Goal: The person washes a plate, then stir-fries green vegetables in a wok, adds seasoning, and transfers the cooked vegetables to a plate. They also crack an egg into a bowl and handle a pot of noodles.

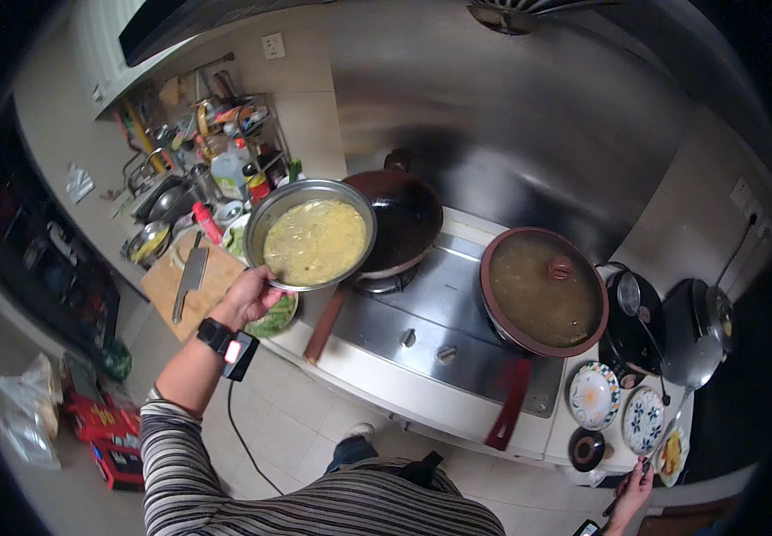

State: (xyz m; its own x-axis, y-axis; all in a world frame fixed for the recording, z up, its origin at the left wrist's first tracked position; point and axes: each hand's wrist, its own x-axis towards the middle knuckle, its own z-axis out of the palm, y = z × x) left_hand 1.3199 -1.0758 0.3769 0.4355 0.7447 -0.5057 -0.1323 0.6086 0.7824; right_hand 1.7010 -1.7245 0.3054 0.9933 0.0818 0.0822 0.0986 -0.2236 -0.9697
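Note:
My left hand (255,295) grips the rim of a stainless steel bowl (252,234). A yellow liquid mixture (315,241), which looks like beaten egg, fills part of it. The bowl is held up over the counter's left side and overlaps the edge of a dark wok (406,214) on the left burner. Far to the lower right, my right hand (635,492) is closed around the dark handle of a metal wok spatula (701,362). Its broad head points away from me. A pan with a glass lid (540,295) sits on the right burner.
A cleaver (191,278) lies on a wooden cutting board (225,268) at left, beside a plate of green vegetables (275,318). Wok handle (326,325) and pan handle (512,405) project over the counter's front edge. Patterned plates (594,395) and a small dark bowl (587,449) stand at right.

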